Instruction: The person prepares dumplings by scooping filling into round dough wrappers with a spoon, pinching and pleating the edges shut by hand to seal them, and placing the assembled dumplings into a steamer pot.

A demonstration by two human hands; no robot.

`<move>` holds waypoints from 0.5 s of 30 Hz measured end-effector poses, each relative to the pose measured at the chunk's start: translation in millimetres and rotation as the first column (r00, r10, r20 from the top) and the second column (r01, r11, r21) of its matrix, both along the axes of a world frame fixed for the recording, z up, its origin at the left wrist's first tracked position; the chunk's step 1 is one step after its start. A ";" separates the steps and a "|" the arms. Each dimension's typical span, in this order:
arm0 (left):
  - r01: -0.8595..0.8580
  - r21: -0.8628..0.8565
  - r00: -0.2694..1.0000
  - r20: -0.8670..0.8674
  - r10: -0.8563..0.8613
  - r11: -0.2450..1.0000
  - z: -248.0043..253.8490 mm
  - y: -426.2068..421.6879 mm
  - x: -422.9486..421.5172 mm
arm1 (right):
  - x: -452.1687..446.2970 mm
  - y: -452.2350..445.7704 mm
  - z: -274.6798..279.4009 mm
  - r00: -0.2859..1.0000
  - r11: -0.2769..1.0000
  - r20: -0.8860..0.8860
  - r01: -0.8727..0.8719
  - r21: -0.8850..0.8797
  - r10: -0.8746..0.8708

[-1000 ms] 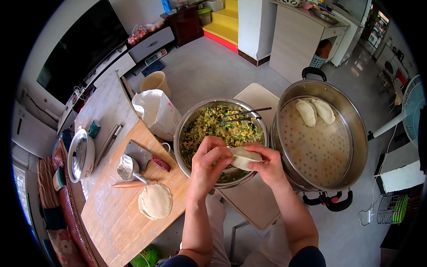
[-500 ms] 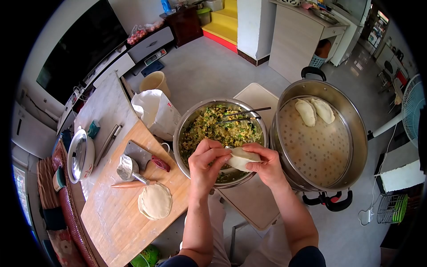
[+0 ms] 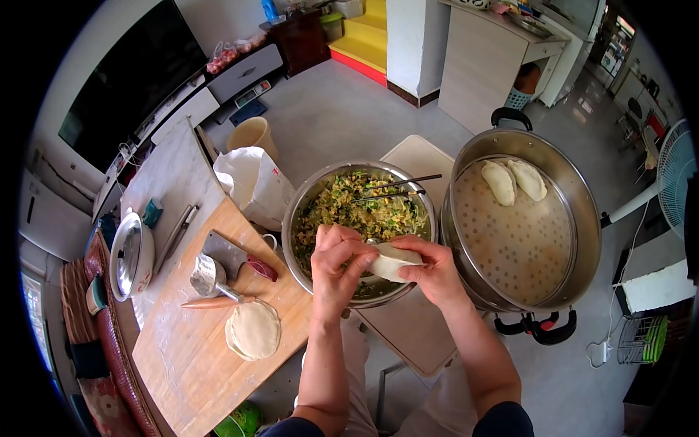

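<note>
Between my two hands is a pale, folded dumpling (image 3: 391,263), held above the near side of a steel bowl (image 3: 297,271). My left hand (image 3: 338,266) pinches its left end with thumb and fingertips. The right end lies in the closed fingers of my right hand (image 3: 429,268). Chopped filling (image 3: 342,207) with green and yellow bits fills the bowl, and a pair of chopsticks (image 3: 397,188) rests in it. To the right, two finished-looking dumplings (image 3: 499,183) lie on the perforated floor of a large steamer pot (image 3: 455,240).
A wooden board (image 3: 171,357) at left carries round dough wrappers (image 3: 253,330), a rolling pin (image 3: 207,303), a cleaver (image 3: 226,251) and a metal scoop (image 3: 209,274). Behind it stand a white bag (image 3: 251,182) and a beige bucket (image 3: 251,136). A fan (image 3: 673,175) is at far right.
Both hands stay over the bowl with the dumpling. The dumpling and my right hand have shifted very slightly left; the fingers keep their hold.
</note>
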State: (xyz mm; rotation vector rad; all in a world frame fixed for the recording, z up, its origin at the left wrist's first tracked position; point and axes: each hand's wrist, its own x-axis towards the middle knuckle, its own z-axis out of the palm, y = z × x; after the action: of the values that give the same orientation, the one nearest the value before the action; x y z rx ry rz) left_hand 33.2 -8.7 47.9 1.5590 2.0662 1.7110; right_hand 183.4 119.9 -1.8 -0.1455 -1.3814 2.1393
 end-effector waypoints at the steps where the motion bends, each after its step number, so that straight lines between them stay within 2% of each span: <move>1: 0.004 -0.016 1.000 0.003 -0.004 1.000 -6.6 -1.1 -3.1 | 0.2 -0.7 1.1 1.000 1.000 0.008 0.001 -0.005 -0.001; 2: 0.009 -0.032 1.000 0.006 -0.009 0.999 -11.3 -1.5 -4.9 | 0.2 -1.4 1.5 1.000 1.000 0.023 -0.002 -0.031 0.002; 5: 0.182 0.194 0.927 0.292 -0.234 0.964 -14.5 4.3 -7.2 | 0.3 -5.4 7.0 0.998 0.996 0.067 -0.004 -0.092 0.010; 7: 0.274 0.394 0.660 0.586 -0.470 0.877 -24.6 9.5 -0.1 | -0.2 -10.2 21.8 0.995 0.994 0.094 -0.010 -0.109 0.021; 8: 0.283 0.499 0.470 0.672 -0.572 0.819 -28.4 11.0 3.9 | -1.3 -12.0 29.9 0.992 1.000 0.122 -0.010 -0.023 0.013; 9: 0.346 0.502 0.287 0.748 -0.599 0.793 -30.1 8.5 7.3 | -3.0 -14.2 37.9 0.989 0.998 0.150 -0.015 0.063 0.005; 10: 0.354 0.537 0.198 0.757 -0.623 0.766 -34.4 8.4 11.8 | -4.8 -15.3 42.8 0.984 0.989 0.177 -0.023 0.145 -0.003; 12: 0.262 0.636 0.101 0.730 -0.676 0.726 -42.4 8.1 17.3 | -9.0 -16.1 47.3 0.981 0.922 0.186 -0.017 0.387 -0.059; 14: 0.191 0.672 0.022 0.726 -0.688 0.715 -62.7 4.1 8.2 | -9.9 -25.3 70.5 0.974 0.803 0.163 0.029 0.595 -0.156; 15: 0.153 0.688 -0.019 0.720 -0.694 0.709 -68.3 1.9 6.1 | -9.5 -28.9 80.1 0.973 0.824 0.204 -0.028 0.566 -0.107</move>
State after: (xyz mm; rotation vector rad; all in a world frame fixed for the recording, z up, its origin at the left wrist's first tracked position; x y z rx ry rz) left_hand 39.2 -6.7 -20.4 0.4779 0.3769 1.9862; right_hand 174.0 91.0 78.3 -0.1845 -2.0712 1.6207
